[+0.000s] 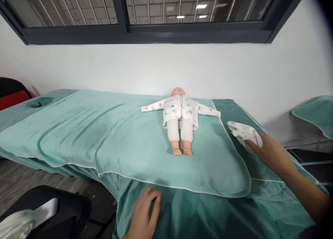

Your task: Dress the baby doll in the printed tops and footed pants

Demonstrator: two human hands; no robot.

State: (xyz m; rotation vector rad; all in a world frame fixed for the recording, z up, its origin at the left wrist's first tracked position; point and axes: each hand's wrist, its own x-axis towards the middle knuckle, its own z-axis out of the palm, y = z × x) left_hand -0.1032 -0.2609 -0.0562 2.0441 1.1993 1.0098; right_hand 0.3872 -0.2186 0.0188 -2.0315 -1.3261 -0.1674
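A baby doll lies on its back, arms stretched out to the sides and feet toward me. It wears a white printed jacket, parted at the front, white leggings and nothing on its feet. To the right of the doll, my right hand grips a folded white printed cloth garment between thumb and fingers; its exact kind is hidden by the folds. My left hand is near the front edge of the bed, fingers loosely bent, thumb apart, holding nothing.
The doll rests on a light green sheet over a darker green bed cover. Behind stands a white wall with a barred window. A black chair at lower left bears a white cloth and a flat pale object.
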